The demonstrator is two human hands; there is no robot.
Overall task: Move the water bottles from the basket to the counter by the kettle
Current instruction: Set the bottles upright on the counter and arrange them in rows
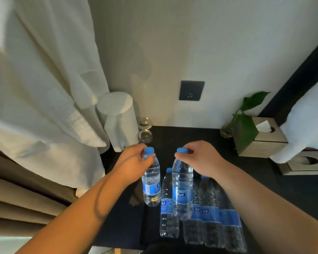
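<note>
Head view: each hand pinches one clear plastic blue-capped water bottle by its neck, left hand (134, 160) on the left bottle (151, 182) nearer the white cylindrical kettle (117, 120), right hand (200, 158) on the right bottle (182, 187), both hanging upright over the dark counter (182, 136).

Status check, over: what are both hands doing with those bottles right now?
Left hand gripping clear blue-capped water bottle by its neck. Right hand likewise on second bottle. Two glass jars beside white kettle.
</note>
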